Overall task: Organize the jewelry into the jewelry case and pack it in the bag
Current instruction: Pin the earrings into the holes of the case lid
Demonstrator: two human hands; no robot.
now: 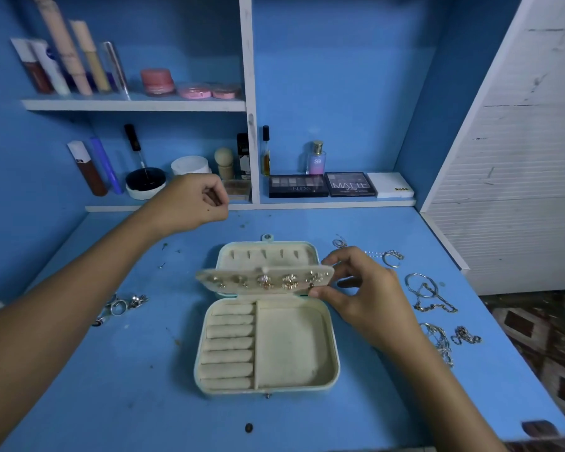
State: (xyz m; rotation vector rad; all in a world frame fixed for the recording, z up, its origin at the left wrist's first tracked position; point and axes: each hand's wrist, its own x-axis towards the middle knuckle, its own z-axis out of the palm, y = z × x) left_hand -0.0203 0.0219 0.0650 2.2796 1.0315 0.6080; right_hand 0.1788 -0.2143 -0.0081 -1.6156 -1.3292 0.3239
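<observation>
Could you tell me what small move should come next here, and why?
Probably let the right hand lower the earring panel it pinches by its right end. The panel already carries earrings, while the ring rolls and the large compartment of the open jewelry case hold nothing, and rings and chains lie on the table. The left hand hovers curled, apparently holding nothing.

I count one jewelry case point(268, 347), open, with seven ring rolls point(230, 345) and one earring flap point(265, 280) carrying five earring sets. One cluster of rings point(121, 306) on my left, count unclear. Chains point(433, 296) on my right: roughly five pieces, tangled. Three eyeshadow palettes point(340, 185). Three pink jars point(190, 84) on the upper shelf. Two hands: left hand point(196, 199), right hand point(356, 288).
</observation>
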